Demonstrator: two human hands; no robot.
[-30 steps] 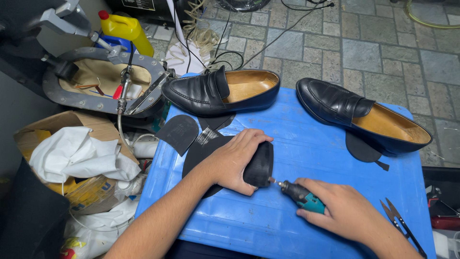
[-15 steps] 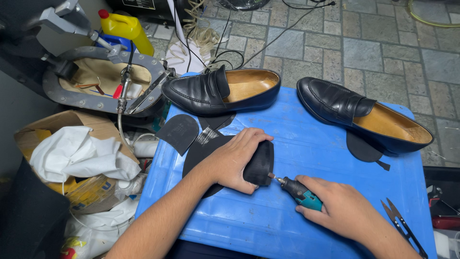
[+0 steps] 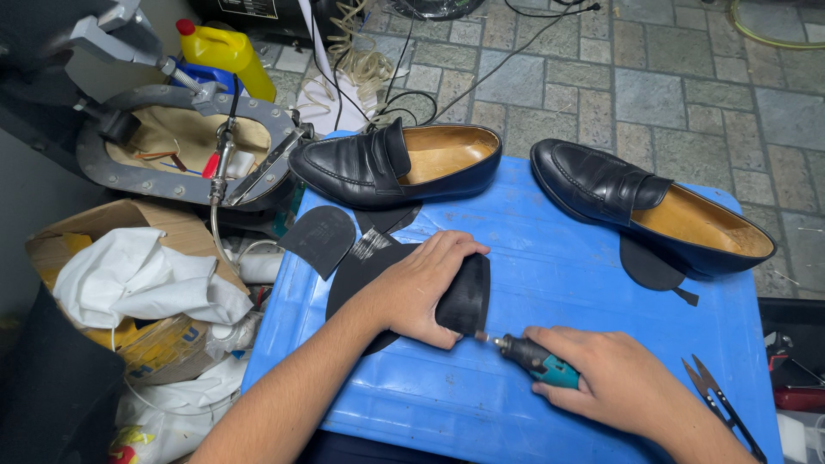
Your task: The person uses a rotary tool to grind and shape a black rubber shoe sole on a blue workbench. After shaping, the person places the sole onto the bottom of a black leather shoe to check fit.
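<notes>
Left hand (image 3: 423, 288) presses down on a black rubber heel piece (image 3: 465, 296), fingers curled over its top edge and grasping it, near-centre of the blue table (image 3: 559, 266). Right hand (image 3: 612, 382) clenched around a small teal rotary tool (image 3: 531, 359) (tip touching the heel piece's near edge). The heel piece lies partly on a larger black sole sheet (image 3: 352, 279), with another black heel cutout (image 3: 320, 238) just left of it at the table's left edge. Two black loafers sit on the far side: left loafer (image 3: 395, 165) and right loafer (image 3: 644, 206), well apart, the right one resting on a dark insole piece (image 3: 649, 268). Small snips (image 3: 718, 404) lie at the near right. Left of the table: cardboard box with white cloth (image 3: 142, 279), yellow bottle (image 3: 225, 53) far left.
</notes>
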